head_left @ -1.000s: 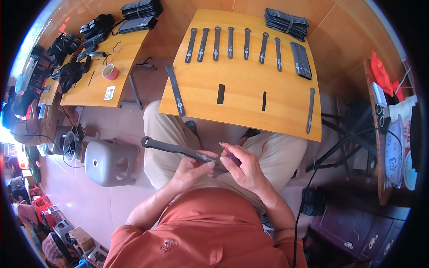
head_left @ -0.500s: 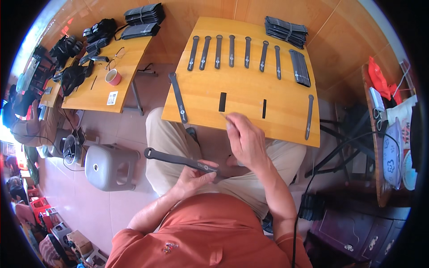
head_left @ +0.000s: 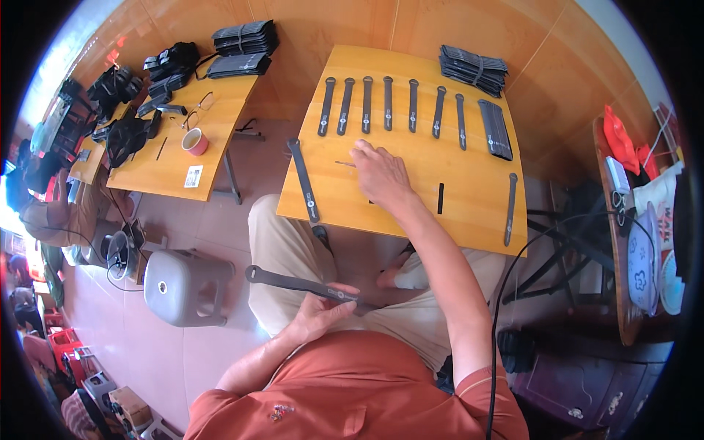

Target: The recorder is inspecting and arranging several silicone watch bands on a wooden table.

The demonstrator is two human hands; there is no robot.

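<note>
My left hand (head_left: 320, 318) is closed on a long black strap (head_left: 293, 281) with a looped end and pale printing, held over my lap. My right hand (head_left: 381, 170) is above the middle of the wooden table (head_left: 352, 198), fingers pinched round a thin, pointed tool (head_left: 345, 163) whose kind I cannot make out. Several like straps (head_left: 388, 104) lie in a row beyond it, with a stack of straps (head_left: 496, 130) at the right end. Single straps lie near the left (head_left: 303, 180) and right (head_left: 511, 209) edges. My right wrist partly covers one small dark strip; another dark strip (head_left: 441, 198) shows beside it.
A banded bundle of straps (head_left: 473, 68) sits at the table's far right corner. A second table (head_left: 165, 172) on the left bears a cup (head_left: 194, 141), glasses and black gear. A grey stool (head_left: 183, 287) stands at my left. A black cable (head_left: 499, 293) hangs at my right.
My right hand has moved forward from the table's near edge to over its middle, carrying the thin tool. My left hand keeps hold of the strap. The whole view has shifted slightly.
</note>
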